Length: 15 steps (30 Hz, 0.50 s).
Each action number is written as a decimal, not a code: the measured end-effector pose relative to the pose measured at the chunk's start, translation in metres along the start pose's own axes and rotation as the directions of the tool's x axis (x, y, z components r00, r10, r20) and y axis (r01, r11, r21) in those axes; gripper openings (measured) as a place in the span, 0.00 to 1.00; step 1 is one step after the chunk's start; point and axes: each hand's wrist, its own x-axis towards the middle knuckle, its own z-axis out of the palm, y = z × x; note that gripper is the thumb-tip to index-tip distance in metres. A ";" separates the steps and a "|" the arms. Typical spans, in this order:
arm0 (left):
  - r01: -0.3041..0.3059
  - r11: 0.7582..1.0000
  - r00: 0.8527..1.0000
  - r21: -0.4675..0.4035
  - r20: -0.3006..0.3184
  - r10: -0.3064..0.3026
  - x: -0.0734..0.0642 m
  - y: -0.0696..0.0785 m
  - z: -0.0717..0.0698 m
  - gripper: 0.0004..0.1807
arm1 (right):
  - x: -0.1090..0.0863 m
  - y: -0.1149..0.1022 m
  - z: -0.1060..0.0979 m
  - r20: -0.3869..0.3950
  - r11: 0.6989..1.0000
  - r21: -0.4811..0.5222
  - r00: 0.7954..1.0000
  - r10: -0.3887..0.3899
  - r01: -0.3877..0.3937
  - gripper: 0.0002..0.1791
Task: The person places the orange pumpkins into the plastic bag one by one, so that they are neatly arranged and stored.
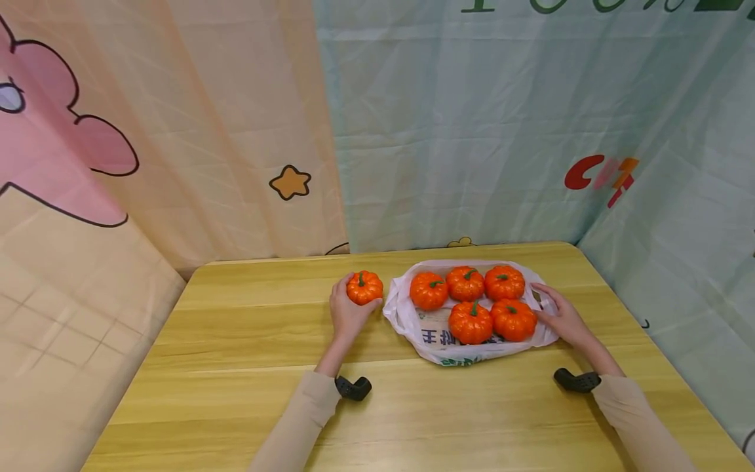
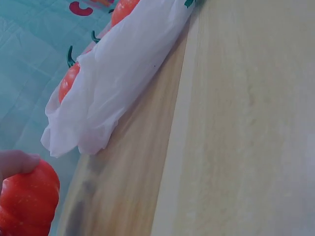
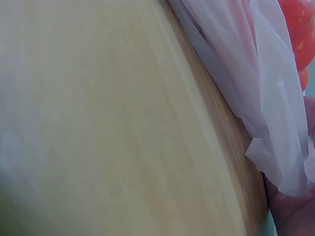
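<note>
A small orange pumpkin (image 1: 364, 288) with a green stem is held in my left hand (image 1: 349, 316), just left of the bag. In the left wrist view, the thumb lies across the top of that pumpkin (image 2: 30, 199). A white plastic bag (image 1: 436, 357), spread wide at the top, lies on the table with several more orange pumpkins (image 1: 470, 322) inside. My right hand (image 1: 566, 318) grips the bag's right edge. In the right wrist view, the plastic bag (image 3: 283, 98) passes between thumb and palm; the fingertips are hidden.
The wooden table (image 1: 236, 341) has its back edge against a printed cloth curtain (image 1: 448, 131). More curtain hangs along both sides. Each wrist wears a black band mount (image 1: 354, 389). Dark printing marks the bag's inside and front.
</note>
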 end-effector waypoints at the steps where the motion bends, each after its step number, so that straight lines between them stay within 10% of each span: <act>1: -0.002 1.000 1.000 -0.003 0.000 0.002 -0.001 0.001 -0.001 0.42 | 0.000 0.000 0.000 0.000 1.000 0.000 1.000 0.001 -0.001 0.31; 15: -0.118 0.989 0.993 -0.085 0.007 0.119 -0.026 0.027 -0.001 0.42 | -0.001 -0.002 0.001 -0.002 1.000 -0.004 1.000 0.004 -0.004 0.31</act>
